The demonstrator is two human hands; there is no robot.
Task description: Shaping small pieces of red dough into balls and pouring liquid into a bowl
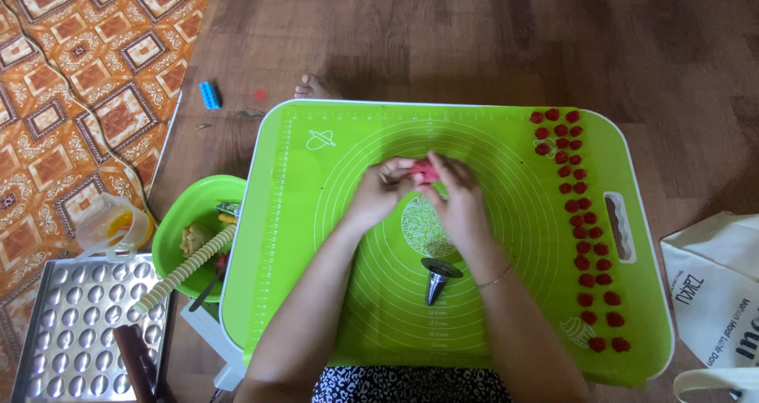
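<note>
From my head camera, looking down: my left hand (378,191) and my right hand (457,193) meet over the middle of a bright green baking mat (316,292) that covers a white-edged low table (642,213). Both sets of fingers are curled shut around a small lump of red dough (427,170), which shows between my fingertips just above the mat's centre, inside its printed rings. My right hand pinches it from the right, my left from the left, the thumbs and fingertips touching the dough. A thin bracelet (494,279) sits on my right wrist.

Just below my right hand, standing on the mat, is a dark metal piping nozzle (437,279), wide end up. Down the mat's right side run two loose columns of small red dough pieces (583,229), well apart from my hands, beside a handle slot in the tabletop (620,227).

To the left of the table, on the wooden floor (474,31), a green bowl (178,213) holds scraps and tools. Beside it lie a dimpled metal mould tray (71,332) and a clear plastic jug (115,225), at the edge of an orange patterned floor mat (79,63). A small blue block (209,94) lies on the floor above the bowl, and a pale cloth bag (711,292) rests at the right.
</note>
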